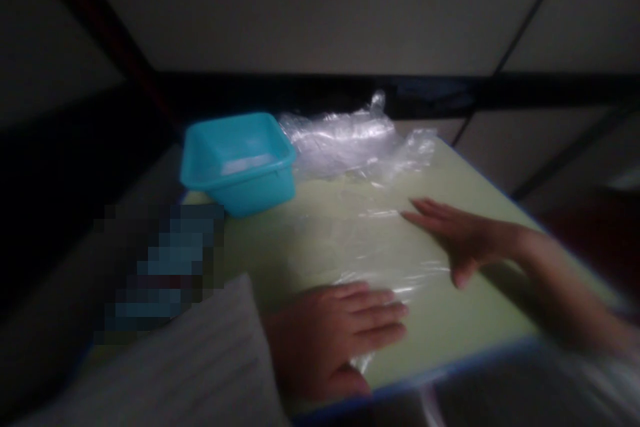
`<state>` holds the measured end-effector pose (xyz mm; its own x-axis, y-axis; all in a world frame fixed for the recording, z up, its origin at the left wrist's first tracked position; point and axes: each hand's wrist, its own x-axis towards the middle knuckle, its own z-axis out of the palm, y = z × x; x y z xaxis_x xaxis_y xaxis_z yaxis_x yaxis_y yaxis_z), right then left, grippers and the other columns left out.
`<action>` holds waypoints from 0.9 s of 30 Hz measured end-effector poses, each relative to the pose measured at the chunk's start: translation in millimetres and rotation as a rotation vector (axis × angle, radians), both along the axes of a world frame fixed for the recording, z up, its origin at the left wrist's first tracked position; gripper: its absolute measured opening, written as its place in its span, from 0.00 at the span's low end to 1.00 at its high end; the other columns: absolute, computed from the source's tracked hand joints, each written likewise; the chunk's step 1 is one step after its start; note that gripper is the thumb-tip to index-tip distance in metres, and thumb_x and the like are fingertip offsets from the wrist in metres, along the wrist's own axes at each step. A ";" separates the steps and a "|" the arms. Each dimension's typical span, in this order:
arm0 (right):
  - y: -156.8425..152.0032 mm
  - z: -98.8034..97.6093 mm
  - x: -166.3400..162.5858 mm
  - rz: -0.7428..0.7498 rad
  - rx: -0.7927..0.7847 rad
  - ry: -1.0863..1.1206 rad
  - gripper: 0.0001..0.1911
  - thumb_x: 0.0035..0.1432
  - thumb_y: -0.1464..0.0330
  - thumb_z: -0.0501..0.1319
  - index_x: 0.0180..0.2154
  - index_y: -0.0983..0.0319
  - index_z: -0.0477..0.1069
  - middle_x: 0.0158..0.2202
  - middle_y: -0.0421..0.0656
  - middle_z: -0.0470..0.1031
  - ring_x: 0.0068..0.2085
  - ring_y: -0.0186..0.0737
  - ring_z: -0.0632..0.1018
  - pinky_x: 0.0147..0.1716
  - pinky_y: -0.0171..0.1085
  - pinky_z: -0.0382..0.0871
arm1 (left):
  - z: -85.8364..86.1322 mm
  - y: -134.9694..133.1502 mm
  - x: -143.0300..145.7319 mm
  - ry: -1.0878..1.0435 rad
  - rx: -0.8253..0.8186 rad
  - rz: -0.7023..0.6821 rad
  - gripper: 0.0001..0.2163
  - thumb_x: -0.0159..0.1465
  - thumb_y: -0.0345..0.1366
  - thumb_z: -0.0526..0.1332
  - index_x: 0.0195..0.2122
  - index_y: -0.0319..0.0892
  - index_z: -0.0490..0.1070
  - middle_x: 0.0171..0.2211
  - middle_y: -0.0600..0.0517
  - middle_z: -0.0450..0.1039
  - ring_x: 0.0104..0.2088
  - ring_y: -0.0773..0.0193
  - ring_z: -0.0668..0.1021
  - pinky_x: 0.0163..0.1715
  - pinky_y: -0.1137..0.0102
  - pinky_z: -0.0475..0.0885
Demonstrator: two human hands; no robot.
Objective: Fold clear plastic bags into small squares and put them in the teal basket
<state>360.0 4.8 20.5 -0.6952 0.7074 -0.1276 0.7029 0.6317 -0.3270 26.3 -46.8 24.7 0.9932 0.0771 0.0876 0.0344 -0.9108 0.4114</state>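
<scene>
Head view is looking down on a pale green worktop (480,320) with a blue edge, in dim light. A thin clear plastic sheet (370,247) is lying flat across its middle, reaching from the near edge toward the far side. It is so light that, as I judge it, only my palms are stopping it from sliding or curling.

At the far left corner a turquoise tub (240,160) is sitting upright, and I cannot tell what is lying in it. Just beside it a crumpled heap of clear plastic (350,140) is resting at the far edge, well apart from where I am pressing.

My left hand (335,340) is lying palm down on the near part of the sheet, fingers stretched out and together. My right hand (460,237) is lying flat on the sheet's right side, fingers pointing left. Both hands are spread flat and apart from each other, gripping nothing.
</scene>
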 end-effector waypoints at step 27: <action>18.3 6.8 -18.4 -0.057 0.162 0.251 0.34 0.54 0.58 0.62 0.61 0.54 0.54 0.66 0.41 0.46 0.65 0.50 0.50 0.61 0.54 0.47 | 5.3 4.5 -5.1 -0.045 0.071 0.088 0.11 0.45 0.34 0.61 0.26 0.43 0.58 0.29 0.52 0.63 0.30 0.62 0.68 0.31 0.66 0.64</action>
